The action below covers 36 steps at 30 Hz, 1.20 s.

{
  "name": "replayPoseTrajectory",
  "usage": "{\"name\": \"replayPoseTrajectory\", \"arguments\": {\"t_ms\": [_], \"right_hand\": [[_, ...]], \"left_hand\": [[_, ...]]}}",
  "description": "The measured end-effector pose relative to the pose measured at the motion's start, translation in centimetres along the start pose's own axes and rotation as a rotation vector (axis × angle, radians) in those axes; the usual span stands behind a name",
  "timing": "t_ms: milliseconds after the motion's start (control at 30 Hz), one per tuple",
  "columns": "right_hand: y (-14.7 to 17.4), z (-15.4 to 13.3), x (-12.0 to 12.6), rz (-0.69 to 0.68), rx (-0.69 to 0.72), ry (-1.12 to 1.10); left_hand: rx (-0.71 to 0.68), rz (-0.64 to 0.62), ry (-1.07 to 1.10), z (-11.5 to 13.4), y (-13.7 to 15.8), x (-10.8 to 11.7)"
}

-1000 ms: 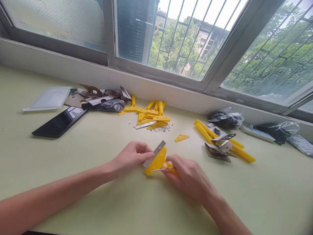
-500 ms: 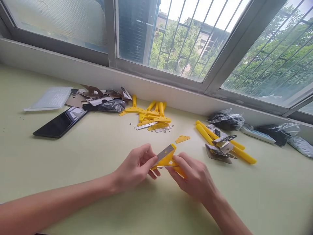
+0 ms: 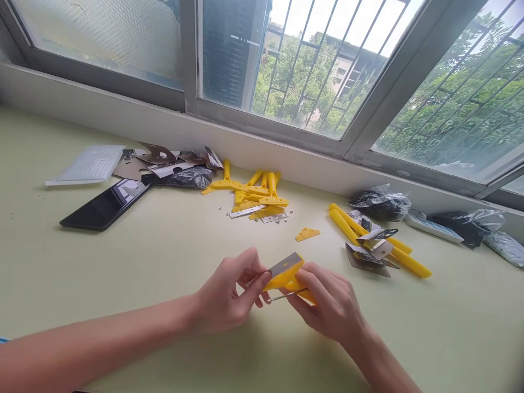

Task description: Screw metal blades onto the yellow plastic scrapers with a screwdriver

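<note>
Between my hands is a yellow plastic scraper [image 3: 282, 278] with a flat metal blade [image 3: 286, 265] lying along its head. My left hand [image 3: 233, 289] is closed, its thumb and fingers pinching the near left end of the blade and head. My right hand [image 3: 331, 297] is wrapped round the scraper's yellow handle, mostly hidden by the fingers. A thin metal rod [image 3: 286, 295], like a screwdriver shaft, sticks out leftward from the same hand; its other end is hidden. Just beyond lies a loose yellow blade cover plate [image 3: 307, 234].
Several yellow scraper heads [image 3: 262, 191] with loose blades [image 3: 246, 211] and small screws lie at the back. Yellow handles [image 3: 410, 262] and folded cards [image 3: 368, 257] are to the right. A black phone-like slab [image 3: 106, 207] and a bubble-wrap pouch [image 3: 85, 165] lie left.
The scraper has tilted so its head looks narrower, and its blade end has shifted right. The thin rod now slants down to the left, apart from the head. Both hands keep their hold.
</note>
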State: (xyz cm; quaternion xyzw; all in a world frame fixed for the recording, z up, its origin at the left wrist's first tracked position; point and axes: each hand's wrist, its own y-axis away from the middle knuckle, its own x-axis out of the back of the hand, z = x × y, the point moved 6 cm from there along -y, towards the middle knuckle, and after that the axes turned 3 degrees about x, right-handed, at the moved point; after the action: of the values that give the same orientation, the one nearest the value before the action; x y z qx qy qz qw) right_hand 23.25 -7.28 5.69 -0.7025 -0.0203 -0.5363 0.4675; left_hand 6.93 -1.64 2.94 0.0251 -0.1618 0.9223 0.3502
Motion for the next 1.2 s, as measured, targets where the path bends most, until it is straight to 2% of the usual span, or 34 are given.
{"name": "replayPoseTrajectory", "arguments": {"t_ms": [67,233,300,400,533,800,867,1067,1200], "right_hand": [[0.2,-0.2,0.3,0.051,0.039,-0.035],[0.7,-1.4,0.7,0.116,0.181,-0.048],[0.8,-1.8,0.9,0.118,0.223,-0.04],[0.6,-2.2,1.2,0.091,0.253,-0.082],[0.3,-2.5,1.5,0.078,0.272,-0.121],[1.0,-3.3,2.0,0.052,0.258,-0.099],[1.1,-3.3,2.1,0.047,0.248,-0.103],[0.8,-3.3,2.3,0.046,0.235,-0.105],[0.6,-3.3,2.3,0.075,0.246,-0.081]], "left_hand": [[-0.181,-0.011,-0.1,0.9,0.2,0.1],[-0.846,0.004,-0.532,4.4,1.7,-0.2],[-1.002,0.021,-0.661,5.3,2.3,-0.4],[-1.102,0.025,-0.709,6.3,2.9,-0.8],[-1.118,0.041,-0.71,6.8,3.4,-1.4],[-0.917,-0.08,-0.707,6.7,3.1,-1.6],[-0.902,-0.099,-0.721,6.6,3.1,-1.8],[-0.74,0.019,-0.656,5.5,3.2,-2.0],[-0.731,0.057,-0.672,5.4,3.3,-2.0]]}}
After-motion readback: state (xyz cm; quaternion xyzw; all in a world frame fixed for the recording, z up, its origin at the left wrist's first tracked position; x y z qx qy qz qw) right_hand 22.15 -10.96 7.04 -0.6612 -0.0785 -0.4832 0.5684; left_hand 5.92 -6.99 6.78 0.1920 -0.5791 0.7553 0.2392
